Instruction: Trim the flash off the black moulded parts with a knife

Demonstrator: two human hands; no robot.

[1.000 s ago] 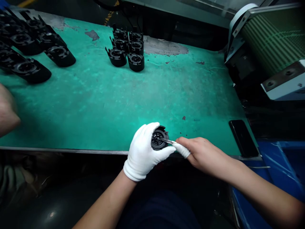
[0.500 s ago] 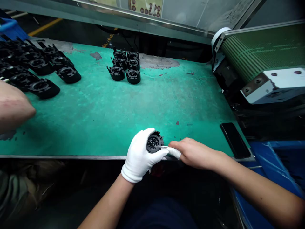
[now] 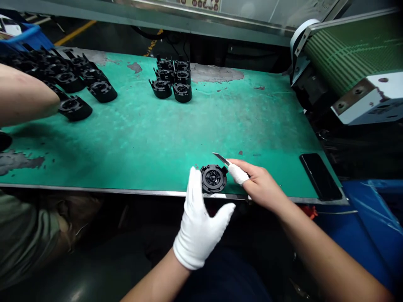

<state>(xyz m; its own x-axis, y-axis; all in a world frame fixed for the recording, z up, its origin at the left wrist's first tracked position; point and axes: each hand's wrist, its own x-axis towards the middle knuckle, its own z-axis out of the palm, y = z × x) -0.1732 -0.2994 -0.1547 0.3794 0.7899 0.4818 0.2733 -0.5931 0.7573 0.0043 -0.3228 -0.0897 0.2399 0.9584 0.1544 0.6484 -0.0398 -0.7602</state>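
A round black plastic part (image 3: pixel 214 178) with a ringed centre and small tabs rests at the table's front edge. Beside it, at its left and front, my white-gloved left hand (image 3: pixel 201 218) is open, thumb apart from the fingers, holding nothing. My right hand (image 3: pixel 260 180) is closed around a small knife (image 3: pixel 221 158), its pointed blade aimed left above the table. White wrapping covers the right thumb. The knife's tip stands clear of the black part, and most of its handle is hidden in my grip.
Several black housings (image 3: pixel 182 92) stand grouped at the back middle, more (image 3: pixel 102 90) at the left. Another person's arm (image 3: pixel 28 96) reaches in there. A phone (image 3: pixel 320 176) lies at the right, under a green conveyor (image 3: pixel 355 54). Blue bins (image 3: pixel 371 226) flank the table.
My left hand has let go of the black part and drawn back towards me. The knife has lifted off the part. The other person's arm has reached further in.
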